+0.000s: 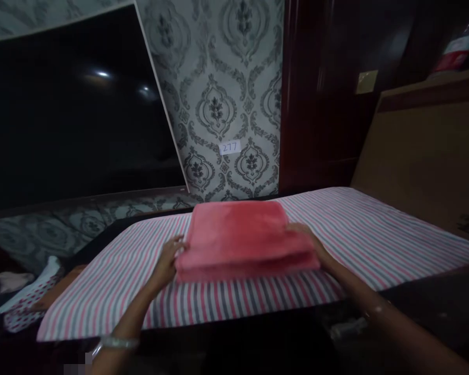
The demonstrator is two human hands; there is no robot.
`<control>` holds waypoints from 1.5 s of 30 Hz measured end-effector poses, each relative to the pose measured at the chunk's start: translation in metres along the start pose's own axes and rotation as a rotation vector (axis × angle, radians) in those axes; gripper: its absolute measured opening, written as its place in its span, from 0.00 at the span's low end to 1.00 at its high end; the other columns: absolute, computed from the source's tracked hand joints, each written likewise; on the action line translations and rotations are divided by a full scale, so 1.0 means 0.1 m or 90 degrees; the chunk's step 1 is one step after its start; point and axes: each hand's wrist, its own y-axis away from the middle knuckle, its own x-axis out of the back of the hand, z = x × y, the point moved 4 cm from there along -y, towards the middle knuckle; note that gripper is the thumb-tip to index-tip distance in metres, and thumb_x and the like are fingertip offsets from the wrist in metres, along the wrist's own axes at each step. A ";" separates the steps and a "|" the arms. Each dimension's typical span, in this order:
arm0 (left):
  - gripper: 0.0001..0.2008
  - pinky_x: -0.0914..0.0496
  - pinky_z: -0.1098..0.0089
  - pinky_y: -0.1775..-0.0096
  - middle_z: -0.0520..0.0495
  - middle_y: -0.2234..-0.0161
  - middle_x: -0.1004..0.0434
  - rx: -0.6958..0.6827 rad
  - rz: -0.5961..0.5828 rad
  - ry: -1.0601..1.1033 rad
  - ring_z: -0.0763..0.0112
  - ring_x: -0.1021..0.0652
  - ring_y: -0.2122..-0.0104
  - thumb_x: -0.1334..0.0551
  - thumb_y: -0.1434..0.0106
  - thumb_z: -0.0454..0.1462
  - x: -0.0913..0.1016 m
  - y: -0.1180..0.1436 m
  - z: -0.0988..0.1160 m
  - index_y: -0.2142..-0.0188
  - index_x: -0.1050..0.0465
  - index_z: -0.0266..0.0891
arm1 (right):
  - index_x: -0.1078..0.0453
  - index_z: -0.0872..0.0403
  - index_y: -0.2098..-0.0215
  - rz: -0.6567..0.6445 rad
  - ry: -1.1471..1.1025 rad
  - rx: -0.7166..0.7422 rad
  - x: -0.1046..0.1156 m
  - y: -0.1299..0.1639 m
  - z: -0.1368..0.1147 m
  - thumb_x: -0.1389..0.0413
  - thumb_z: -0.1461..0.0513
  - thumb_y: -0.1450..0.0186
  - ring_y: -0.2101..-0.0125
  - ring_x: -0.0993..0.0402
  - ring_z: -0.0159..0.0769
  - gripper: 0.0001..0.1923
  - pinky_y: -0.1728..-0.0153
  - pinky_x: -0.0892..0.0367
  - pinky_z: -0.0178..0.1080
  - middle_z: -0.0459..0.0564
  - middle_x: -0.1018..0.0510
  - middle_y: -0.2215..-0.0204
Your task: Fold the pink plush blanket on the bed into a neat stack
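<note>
Fingers of the left hand [168, 260] and right hand [307, 239] are pressed flat, unclenched, against opposite ends of the folded pink towel [240, 237]. It looks soft, light and floppy, best supported from beneath at both ends.

plush matt pink towel [240, 234] on smooth striped cloth [375, 234]; glossy dark screen [70, 114].

one folded pink towel [242, 237], one striped cloth [375, 234], two hands [168, 260], one television [70, 109]

Looking like hotel or guest room: damask wallpaper [219, 78] bearing number label [230, 147], large dark TV screen [70, 104] leaning beside it, dark wood wardrobe [320, 94], striped cloth [355, 234] covering surface.
</note>
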 end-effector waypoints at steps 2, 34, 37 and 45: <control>0.07 0.31 0.54 0.43 0.44 0.65 0.17 0.032 -0.049 -0.035 0.53 0.21 0.52 0.41 0.49 0.36 -0.01 0.30 -0.39 0.74 0.24 0.46 | 0.22 0.49 0.63 -0.053 0.011 -0.022 -0.04 0.35 0.27 0.49 0.62 0.42 0.50 0.25 0.47 0.15 0.43 0.34 0.50 0.53 0.18 0.57; 0.27 0.52 0.36 0.36 0.36 0.31 0.45 -0.261 -0.110 -0.619 0.41 0.48 0.31 0.46 0.31 0.45 -1.06 0.79 0.04 0.34 0.37 0.42 | 0.40 0.46 0.32 -0.150 0.448 0.092 -0.94 0.77 -0.65 0.50 0.57 0.29 0.32 0.51 0.54 0.27 0.36 0.53 0.64 0.53 0.41 0.32; 0.30 0.53 0.39 0.35 0.44 0.30 0.44 -0.440 -0.144 -0.552 0.47 0.44 0.32 0.42 0.34 0.40 -1.34 1.09 0.09 0.32 0.42 0.50 | 0.43 0.41 0.31 -0.182 0.429 0.151 -1.08 0.97 -0.76 0.46 0.57 0.30 0.32 0.50 0.54 0.30 0.36 0.50 0.63 0.48 0.44 0.31; 0.37 0.56 0.45 0.33 0.45 0.32 0.40 -0.504 -0.076 -0.497 0.51 0.41 0.33 0.39 0.40 0.33 -1.55 1.36 -0.20 0.32 0.42 0.51 | 0.41 0.44 0.32 -0.111 0.449 0.229 -1.09 1.22 -0.56 0.43 0.62 0.33 0.32 0.49 0.50 0.32 0.37 0.45 0.58 0.47 0.42 0.31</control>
